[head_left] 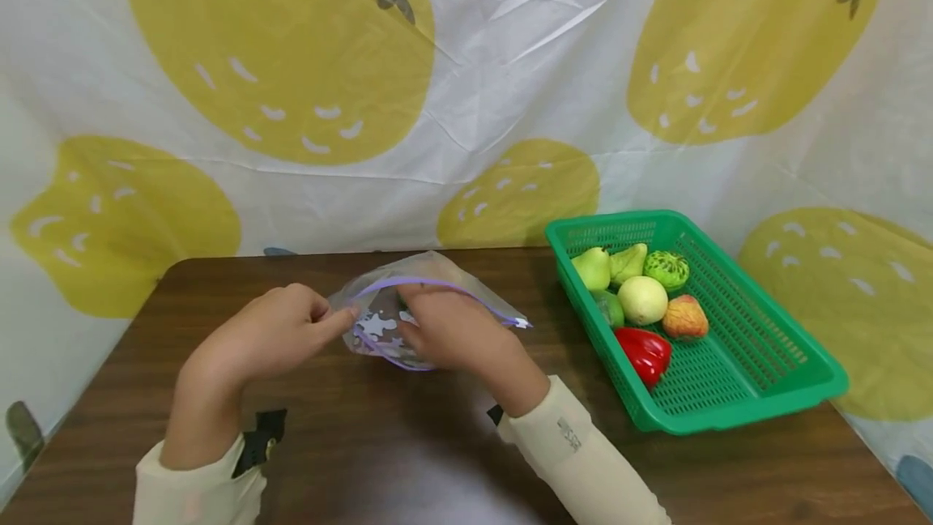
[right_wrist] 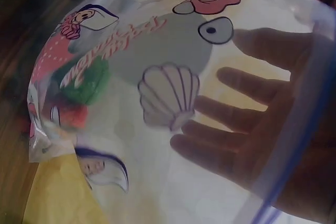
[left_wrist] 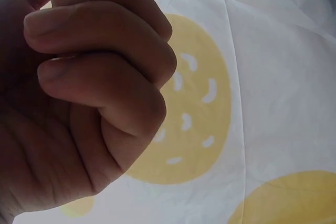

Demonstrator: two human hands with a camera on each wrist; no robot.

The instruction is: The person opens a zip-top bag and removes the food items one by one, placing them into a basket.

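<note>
your left hand: you had the thumb and index finger pinching the rim of the bag at its left side; the left wrist view showed the other fingers curled toward the palm.
your right hand: you had it inside the bag's mouth; the right wrist view showed its fingers spread and nearly straight behind the clear plastic.
plastic bag: it was between your hands, toward the back edge of the table, around the middle of that edge; it was clear, with printed shells and lettering.
zip strip: it was purple and parted at the mouth, with a white slider at the right end.
green basket: it stood at the table's back right corner, apart from the bag.
basket contents: you had two pears, a patterned green fruit, a pale round fruit, a peach-like fruit and a red pepper along its left side.
backdrop: white cloth with yellow fruit prints hung behind the table.
</note>
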